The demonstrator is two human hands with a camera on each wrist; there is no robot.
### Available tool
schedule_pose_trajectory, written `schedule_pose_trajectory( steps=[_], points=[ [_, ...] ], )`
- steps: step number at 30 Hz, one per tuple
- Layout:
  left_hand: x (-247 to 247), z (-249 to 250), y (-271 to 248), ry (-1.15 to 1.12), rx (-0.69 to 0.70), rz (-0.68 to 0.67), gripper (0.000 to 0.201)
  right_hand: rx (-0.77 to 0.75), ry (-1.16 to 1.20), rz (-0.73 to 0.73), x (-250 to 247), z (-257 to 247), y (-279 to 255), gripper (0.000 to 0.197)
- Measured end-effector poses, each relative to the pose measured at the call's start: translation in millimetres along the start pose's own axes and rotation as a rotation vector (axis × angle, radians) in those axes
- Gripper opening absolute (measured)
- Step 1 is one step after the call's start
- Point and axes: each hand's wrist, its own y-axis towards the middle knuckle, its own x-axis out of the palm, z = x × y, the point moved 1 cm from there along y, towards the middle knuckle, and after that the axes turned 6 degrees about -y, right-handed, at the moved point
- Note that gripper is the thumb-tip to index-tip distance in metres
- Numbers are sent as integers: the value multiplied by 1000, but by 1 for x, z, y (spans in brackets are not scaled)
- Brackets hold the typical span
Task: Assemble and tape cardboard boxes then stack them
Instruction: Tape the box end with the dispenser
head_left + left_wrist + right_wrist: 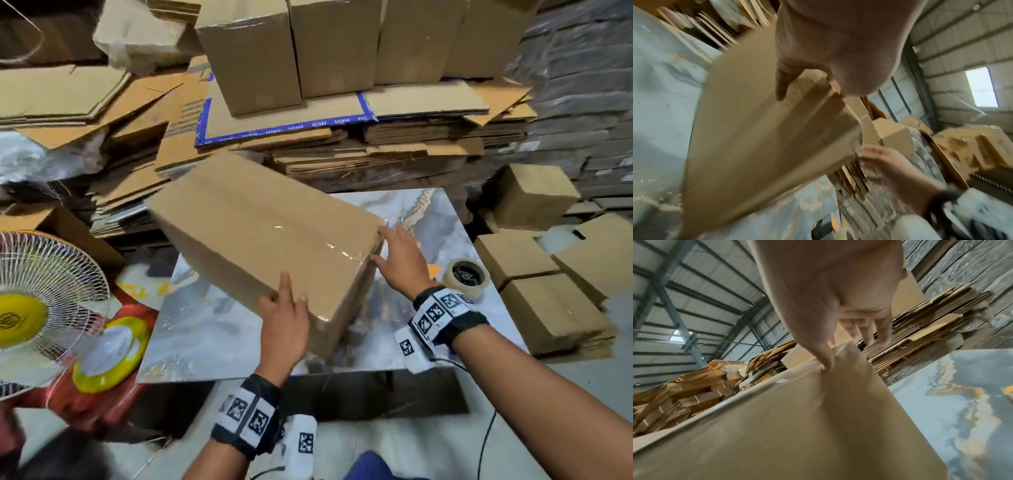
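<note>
Cardboard box (pixel 260 233), taped, tilted on bench (pixel 212 329) — left hand (pixel 283 325) and right hand (pixel 400 260) fingers spread flat against it — stacking judged next, needing a firm two-handed lift.

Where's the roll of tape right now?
In the head view, the tape roll sits on the marble-patterned table, right side, just beyond the right hand.

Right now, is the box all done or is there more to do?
Nearly done: clear tape shines along the box seam. Both hands hold it tilted, left hand at the near corner, right hand at the taped end. The tape roll rests on the table. Still left: adding it to the finished boxes.
</note>
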Motion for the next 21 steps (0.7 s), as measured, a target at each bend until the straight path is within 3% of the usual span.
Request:
schedule_pose_trajectory(
  steps=[3, 4, 6, 8, 10, 14, 18, 21],
  points=[
    [1, -2, 1, -57, 194, -95, 49, 39, 67, 70, -7, -23, -4, 55],
    [-5, -3, 3, -100, 250, -65, 44, 19, 95, 74, -10, -34, -9, 51],
    [-27, -6, 17, -106, 334, 134, 34, -81, 106, 56, -13, -59, -27, 46],
    [-60, -16, 38, 74, 377, 378, 26, -243, 87, -26, -6, -89, -49, 48],
    [-97, -33, 67, 321, 311, 466, 30, -375, -17, -128, 9, -113, -64, 54],
    [-126, -63, 97, 603, 155, 235, 47, -406, -266, -161, 32, -126, -52, 64],
    [-111, -56, 83, 595, 272, 154, 61, -259, -285, -118, 19, -112, -18, 65],
    [-110, -38, 71, 508, 407, 41, 64, -69, -311, -58, 7, -104, 1, 61]
  ],
)
